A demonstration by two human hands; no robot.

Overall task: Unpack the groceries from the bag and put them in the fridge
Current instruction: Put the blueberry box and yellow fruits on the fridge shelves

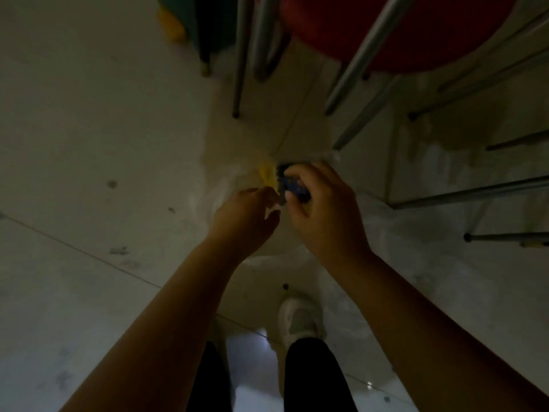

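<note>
A thin, see-through plastic bag [225, 185] lies on the pale tiled floor in front of my feet, hard to make out in the dim light. My right hand [323, 209] grips a small dark blue packet [292, 184] at the bag's mouth, fingers curled round it. A yellow item [267, 173] shows just left of the packet, inside the bag. My left hand [246, 218] reaches in beside the packet with fingers bent at the bag's edge; whether it pinches the plastic cannot be made out. No fridge is in view.
Metal chair and table legs [365, 58] stand close ahead and to the right, under a red seat [401, 31]. A green and yellow object [175, 22] sits at the top left. My white shoe [300, 319] is below the hands. Bare floor spreads to the left.
</note>
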